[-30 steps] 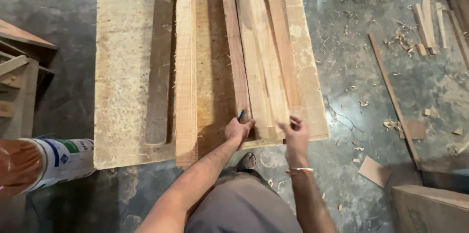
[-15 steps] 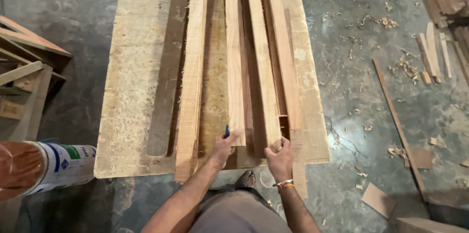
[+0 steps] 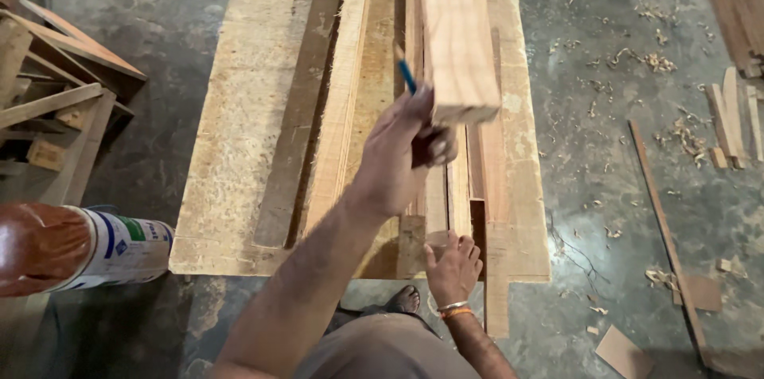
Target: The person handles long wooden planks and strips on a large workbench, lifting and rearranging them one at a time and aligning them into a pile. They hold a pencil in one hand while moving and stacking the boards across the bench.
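Your left hand (image 3: 406, 148) is raised above the bench, fingers wrapped under the near end of a long pale rectangular timber batten (image 3: 454, 37). The batten's near end is lifted clear of the stack and tilted up toward the camera; its far end runs out of frame at the top. A thin blue pencil (image 3: 406, 74) sticks up from the same grip, pinned between your fingers and the batten's left face.

Your right hand (image 3: 454, 268) lies lower, at the near edge of the stack, palm down with fingers spread on the end of a narrow light-brown wooden strip (image 3: 458, 188). It looks like a flat press and not a closed grip, though the fingertips are partly hidden, so I cannot be certain. Metal and orange bangles (image 3: 454, 310) sit on that wrist.

Both strips belong to a bundle of similar lengths lying side by side on a wide rough-sawn pale plank (image 3: 255, 108), which serves as the work surface.

At left, a brown-capped cylindrical container with a white, blue and green label (image 3: 79, 248) lies on its side. Beyond it sits a pile of angled wooden offcuts (image 3: 56, 85). To the right, the grey concrete floor (image 3: 621, 93) carries curled wood shavings (image 3: 660, 61), a thin dark lath (image 3: 664, 236) and small flat scraps.
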